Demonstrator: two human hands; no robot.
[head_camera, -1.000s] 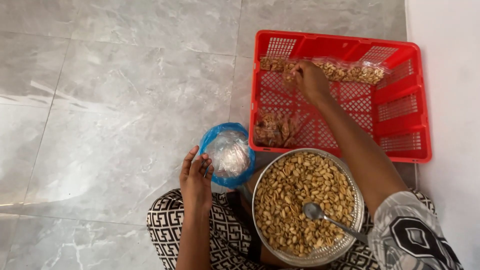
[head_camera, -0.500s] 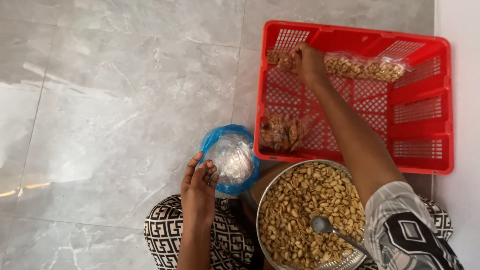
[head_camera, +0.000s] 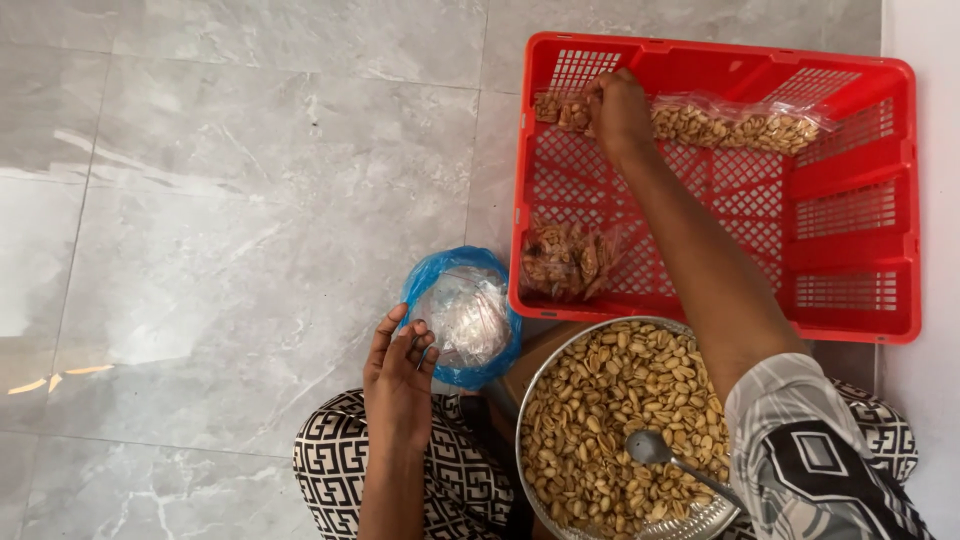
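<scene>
My right hand (head_camera: 618, 108) reaches into the far side of a red plastic basket (head_camera: 865, 190) and rests on a clear bag of peanuts (head_camera: 565, 112) lying along its back wall; whether the fingers grip it is unclear. More filled bags (head_camera: 735, 127) lie to the right of it. My left hand (head_camera: 400, 372) hovers over my knee with fingers loosely apart, touching the edge of a blue bag holding clear empty bags (head_camera: 462, 315). Another filled bag of peanuts (head_camera: 562, 262) sits in the basket's near left corner.
A round metal bowl (head_camera: 527, 400) full of peanuts rests on my lap, with a metal spoon (head_camera: 662, 455) lying in it. Grey marble floor tiles (head_camera: 230, 200) spread to the left. A white wall runs along the right edge.
My right hand has stayed on the bags at the back of the basket. My left hand remains by the blue bag. The view has shifted slightly.
</scene>
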